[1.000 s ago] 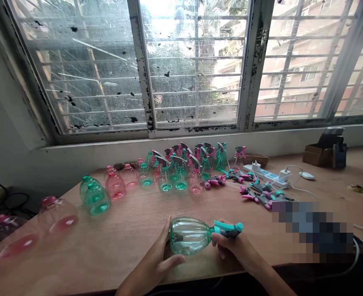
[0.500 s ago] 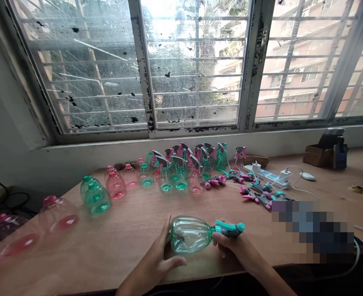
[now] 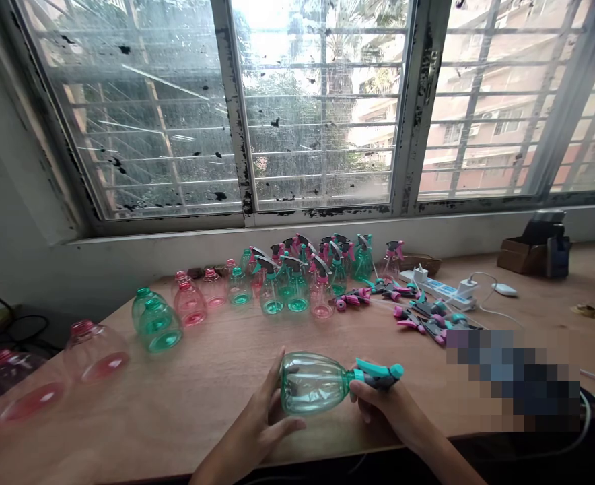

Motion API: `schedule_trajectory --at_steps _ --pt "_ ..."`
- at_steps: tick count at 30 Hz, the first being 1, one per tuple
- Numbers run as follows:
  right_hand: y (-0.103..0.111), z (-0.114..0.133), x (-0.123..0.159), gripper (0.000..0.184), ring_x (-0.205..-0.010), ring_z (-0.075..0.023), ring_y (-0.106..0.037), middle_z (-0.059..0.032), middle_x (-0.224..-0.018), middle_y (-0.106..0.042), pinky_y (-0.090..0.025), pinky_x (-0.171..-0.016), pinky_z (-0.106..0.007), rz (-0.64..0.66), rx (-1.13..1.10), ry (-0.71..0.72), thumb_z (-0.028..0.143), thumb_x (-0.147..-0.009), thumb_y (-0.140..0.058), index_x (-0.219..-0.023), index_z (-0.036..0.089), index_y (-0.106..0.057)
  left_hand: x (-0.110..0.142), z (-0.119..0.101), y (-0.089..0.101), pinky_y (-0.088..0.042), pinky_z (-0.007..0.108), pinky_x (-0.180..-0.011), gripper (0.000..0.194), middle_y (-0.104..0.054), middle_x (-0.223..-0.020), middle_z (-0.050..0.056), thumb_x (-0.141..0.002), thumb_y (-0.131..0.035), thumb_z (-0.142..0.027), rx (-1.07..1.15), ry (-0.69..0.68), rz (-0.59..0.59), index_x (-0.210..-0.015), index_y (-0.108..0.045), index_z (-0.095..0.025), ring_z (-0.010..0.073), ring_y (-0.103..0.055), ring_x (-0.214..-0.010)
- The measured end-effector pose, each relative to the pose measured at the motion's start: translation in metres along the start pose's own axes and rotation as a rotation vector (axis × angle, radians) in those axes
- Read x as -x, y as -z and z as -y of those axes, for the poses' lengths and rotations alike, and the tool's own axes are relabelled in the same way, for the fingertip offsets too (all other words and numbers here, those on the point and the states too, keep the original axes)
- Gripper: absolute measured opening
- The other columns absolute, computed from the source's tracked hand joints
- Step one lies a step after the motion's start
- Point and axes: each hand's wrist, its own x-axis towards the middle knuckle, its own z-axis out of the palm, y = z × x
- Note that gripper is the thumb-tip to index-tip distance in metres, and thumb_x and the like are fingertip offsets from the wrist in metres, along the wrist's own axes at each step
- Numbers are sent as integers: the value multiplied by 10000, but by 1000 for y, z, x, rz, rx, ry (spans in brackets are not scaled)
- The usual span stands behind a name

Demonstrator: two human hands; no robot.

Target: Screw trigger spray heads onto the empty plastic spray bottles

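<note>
A clear green spray bottle [image 3: 313, 384] lies on its side in the air above the table's front edge, its base to the left. Around that base curves my left hand [image 3: 264, 414], thumb below and fingers behind. My right hand [image 3: 378, 404] grips the collar at the neck, thumb on the near side. Past it sticks out the teal and grey spray head [image 3: 378, 374], fitted on the neck. Some of the fingers of both hands are hidden behind the bottle.
Finished-looking spray bottles [image 3: 296, 286] stand in a group by the window wall. Headless green bottles [image 3: 161, 327] and pink bottles [image 3: 98, 353] are at left. Loose spray heads [image 3: 429, 316] lie at right, near a power strip [image 3: 439, 288] and a cardboard box [image 3: 522, 256].
The bottle has shifted very slightly to the right and up in both hands. The grip looks the same, and the other bottles stay where they were.
</note>
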Motion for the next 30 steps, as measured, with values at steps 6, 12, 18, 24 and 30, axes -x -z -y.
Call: schedule_trajectory --at_steps 6,12,18,24,30 --pt "1 -3 -1 392 -490 -133 -519 18 -631 -618 -400 -546 -292 5 -22 5 552 -814 -775 -700 191 -672 0 -14 -2 -223 506 -1290 789 -391 -1666 91 -935 -701 -415 -58 -50 22 -1603 -307 -268 357 -315 -1543" --pt "2 -5 -1 376 -486 -123 -516 27 -637 -610 -388 -548 -287 -4 -30 29 530 -818 -786 -715 189 -666 2 -4 -3 -179 484 -1303 918 -336 -1695 47 -935 -708 -344 29 -60 27 -1638 -118 -326 320 -288 -1560" --pt "1 -2 0 347 -488 -121 -529 45 -617 -590 -393 -532 -268 25 -20 25 504 -818 -799 -728 199 -661 -1 -6 -1 -184 497 -1297 1002 -355 -1683 102 -889 -763 -393 32 -53 41 -1643 -115 -272 348 -297 -1553" --pt "2 -8 -3 357 -482 -123 -517 34 -603 -604 -392 -535 -281 8 -38 28 516 -830 -782 -734 191 -671 -1 -12 0 -300 476 -1260 750 -484 -1606 53 -930 -729 -320 20 -62 85 -1575 -346 -322 336 -434 -1478" --pt "4 -15 -3 355 -489 -127 -526 15 -683 -671 -391 -488 -270 -44 -126 19 512 -800 -813 -867 202 -654 -1 -10 -2 -396 435 -1209 790 -530 -1551 51 -840 -776 -138 -32 -21 -28 -1528 -437 -326 320 -448 -1458"
